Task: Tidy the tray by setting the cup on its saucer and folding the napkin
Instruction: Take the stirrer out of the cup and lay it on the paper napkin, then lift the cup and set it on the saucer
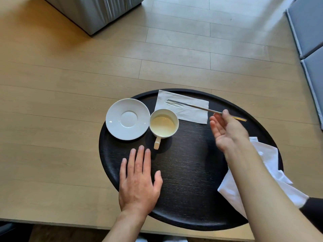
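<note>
A white saucer (127, 118) lies on the left of the black oval tray (183, 172), overhanging its rim. The white cup (164, 123) stands on the tray just right of the saucer, touching it, with its handle pointing toward me. A crumpled white cloth napkin (272, 165) lies over the tray's right rim, partly hidden under my right forearm. My left hand (139, 180) rests flat, palm down, on the tray just below the cup's handle and holds nothing. My right hand (225, 130) hovers open, palm facing left, to the right of the cup.
A flat paper napkin (190, 110) lies at the back of the tray with a thin metal stick (195, 107) across it; the stick runs behind my right thumb. The tray sits on a wooden table near its front edge. Grey cushions are at the far right, a grey box at the top left.
</note>
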